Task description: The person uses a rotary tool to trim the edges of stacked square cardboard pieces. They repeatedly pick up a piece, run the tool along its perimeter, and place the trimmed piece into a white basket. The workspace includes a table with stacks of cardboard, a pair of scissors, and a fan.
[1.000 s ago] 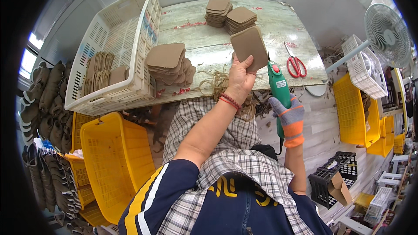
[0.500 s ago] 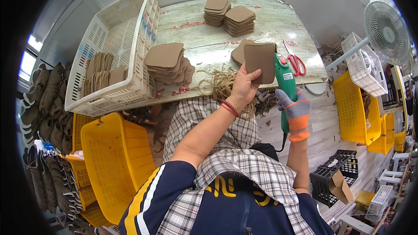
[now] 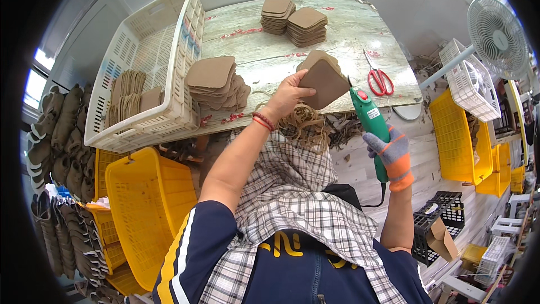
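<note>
My left hand point(image 3: 292, 91) grips a brown rounded-square fabric piece point(image 3: 325, 85) by its left edge, thumb on top. Behind that piece, more brown pieces point(image 3: 322, 59) lie on the table, partly covered by it. In its grey and orange glove, my right hand point(image 3: 392, 152) is wrapped round a green corded electric cutter point(image 3: 369, 111) with a red switch. The cutter's thin dark tip points up, close to the piece's right corner. Red-handled scissors point(image 3: 380, 82) lie on the table right of the tip. Tan trimmed strips point(image 3: 304, 125) hang at the table edge below my left hand.
Stacks of brown pieces stand on the table point(image 3: 247, 19): one at left point(image 3: 214, 76), two at the back point(image 3: 306, 25). A white crate point(image 3: 181, 79) holds more pieces. Yellow bins point(image 3: 149, 208) are at lower left and right; a fan point(image 3: 498, 39) stands at right.
My left hand has moved left and tilted the fabric piece away from the cutter. My right hand has shifted slightly right and down, with the cutter leaning more to the left.
</note>
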{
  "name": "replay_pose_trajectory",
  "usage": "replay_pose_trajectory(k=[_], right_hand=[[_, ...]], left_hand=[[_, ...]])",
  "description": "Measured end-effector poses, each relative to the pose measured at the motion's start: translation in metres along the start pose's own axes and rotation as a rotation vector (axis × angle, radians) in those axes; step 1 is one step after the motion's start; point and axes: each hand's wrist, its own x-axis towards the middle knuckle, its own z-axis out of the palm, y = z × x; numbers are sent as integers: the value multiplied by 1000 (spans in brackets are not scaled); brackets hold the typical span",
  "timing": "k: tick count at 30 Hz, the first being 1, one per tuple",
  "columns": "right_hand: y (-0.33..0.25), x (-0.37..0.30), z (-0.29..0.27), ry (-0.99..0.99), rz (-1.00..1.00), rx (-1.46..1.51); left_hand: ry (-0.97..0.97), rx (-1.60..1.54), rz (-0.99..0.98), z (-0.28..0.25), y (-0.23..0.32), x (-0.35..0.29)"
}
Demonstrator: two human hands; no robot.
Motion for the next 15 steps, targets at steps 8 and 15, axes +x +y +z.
replay_pose_trajectory(k=[8,15], right_hand=[[13,-8,12,-3,-49,-259],[13,-5,26,18,-24,-268]], left_hand=[[-80,236,-194,-16,12,-13],[-102,184,-366,-10,5,-31]])
